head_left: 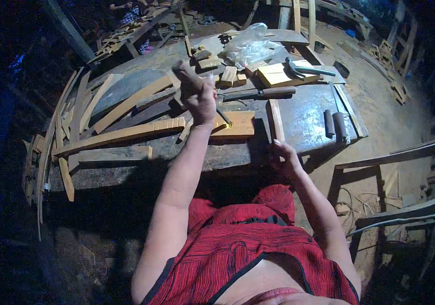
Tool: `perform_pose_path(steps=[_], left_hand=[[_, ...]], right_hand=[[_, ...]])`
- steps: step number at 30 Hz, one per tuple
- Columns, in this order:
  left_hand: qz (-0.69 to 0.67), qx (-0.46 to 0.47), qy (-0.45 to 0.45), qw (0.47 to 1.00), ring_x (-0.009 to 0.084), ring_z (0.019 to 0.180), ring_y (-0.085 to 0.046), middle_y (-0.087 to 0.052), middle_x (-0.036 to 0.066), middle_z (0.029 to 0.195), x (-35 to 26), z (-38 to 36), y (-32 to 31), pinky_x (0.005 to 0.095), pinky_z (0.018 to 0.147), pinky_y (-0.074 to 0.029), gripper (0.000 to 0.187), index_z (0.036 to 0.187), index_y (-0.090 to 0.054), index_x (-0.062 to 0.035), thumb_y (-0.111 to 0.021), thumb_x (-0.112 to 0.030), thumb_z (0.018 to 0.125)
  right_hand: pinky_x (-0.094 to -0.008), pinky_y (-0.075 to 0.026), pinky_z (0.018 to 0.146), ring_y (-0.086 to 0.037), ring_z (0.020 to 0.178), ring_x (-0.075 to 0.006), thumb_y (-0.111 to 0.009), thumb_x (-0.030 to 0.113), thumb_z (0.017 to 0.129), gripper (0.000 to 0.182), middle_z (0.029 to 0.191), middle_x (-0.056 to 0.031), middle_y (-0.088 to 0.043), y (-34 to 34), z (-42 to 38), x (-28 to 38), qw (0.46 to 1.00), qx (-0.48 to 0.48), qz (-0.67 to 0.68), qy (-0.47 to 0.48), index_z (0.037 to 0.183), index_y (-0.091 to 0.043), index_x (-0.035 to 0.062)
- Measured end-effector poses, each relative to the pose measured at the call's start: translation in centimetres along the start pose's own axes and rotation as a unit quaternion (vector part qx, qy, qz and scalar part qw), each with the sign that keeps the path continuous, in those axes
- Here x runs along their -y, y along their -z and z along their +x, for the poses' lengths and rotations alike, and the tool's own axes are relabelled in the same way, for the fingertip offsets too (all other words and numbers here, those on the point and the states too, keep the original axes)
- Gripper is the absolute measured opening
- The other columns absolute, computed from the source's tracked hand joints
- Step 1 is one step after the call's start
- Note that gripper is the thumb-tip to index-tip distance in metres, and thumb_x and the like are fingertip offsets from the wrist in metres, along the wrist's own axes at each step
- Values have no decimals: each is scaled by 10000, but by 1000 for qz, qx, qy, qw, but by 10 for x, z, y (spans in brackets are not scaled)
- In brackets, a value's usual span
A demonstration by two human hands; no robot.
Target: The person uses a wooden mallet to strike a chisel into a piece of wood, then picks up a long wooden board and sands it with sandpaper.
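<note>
My left hand (201, 105) is closed around a brown wooden handle (189, 77), which tilts up to the left. A dark metal shaft (223, 117) slants down from that hand to a small yellowish notch on a wooden board (240, 125); it looks like one tool with the handle. My right hand (283, 155) grips the near end of a light wooden stick (276, 121), which points away over the table edge. The board lies flat near the front edge, between my two hands.
On the worktable (306, 101) lie a claw hammer (299, 69) on a pale block, a wooden-handled tool (277, 92), two dark cylinders (333, 123), a brush (209, 62) and a plastic bag (253, 48). Curved wood pieces (131, 133) cover the left side. A person (130, 14) is behind.
</note>
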State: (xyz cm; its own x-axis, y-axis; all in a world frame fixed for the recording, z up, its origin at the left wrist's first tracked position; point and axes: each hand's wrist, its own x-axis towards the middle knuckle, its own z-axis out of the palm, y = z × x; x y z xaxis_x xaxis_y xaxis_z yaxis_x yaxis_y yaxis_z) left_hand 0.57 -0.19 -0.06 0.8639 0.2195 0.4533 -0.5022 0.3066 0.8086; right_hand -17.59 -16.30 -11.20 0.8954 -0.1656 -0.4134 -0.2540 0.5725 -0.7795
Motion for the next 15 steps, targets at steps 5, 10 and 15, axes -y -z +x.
perform_pose_path(steps=[5, 10, 15], left_hand=[[-40, 69, -29, 996, 57, 447, -466, -512, -5, 606, 9, -6, -2, 216, 410, -392, 180, 804, -510, -51, -666, -126, 756], [-2, 82, -17, 997, 70, 466, -485, -534, 7, 640, 14, -8, -3, 229, 436, -413, 195, 809, -518, -46, -677, -140, 747], [40, 86, -40, 995, 101, 592, -536, -554, 22, 688, 27, -12, -8, 254, 567, -454, 219, 847, -533, -17, -683, -137, 742]], right_hand=[[-236, -325, 509, -433, 621, -89, -576, 377, 787, 259, 658, 29, -452, -14, -10, 8, 998, -39, -36, 27, 716, -501, 140], [-234, -296, 479, -416, 573, -89, -559, 378, 793, 265, 624, 33, -439, -8, -6, 9, 999, -11, -45, 13, 698, -492, 139], [-230, -284, 443, -398, 495, -100, -557, 396, 788, 286, 561, 35, -409, -11, -4, 5, 998, -30, -31, 38, 687, -487, 138]])
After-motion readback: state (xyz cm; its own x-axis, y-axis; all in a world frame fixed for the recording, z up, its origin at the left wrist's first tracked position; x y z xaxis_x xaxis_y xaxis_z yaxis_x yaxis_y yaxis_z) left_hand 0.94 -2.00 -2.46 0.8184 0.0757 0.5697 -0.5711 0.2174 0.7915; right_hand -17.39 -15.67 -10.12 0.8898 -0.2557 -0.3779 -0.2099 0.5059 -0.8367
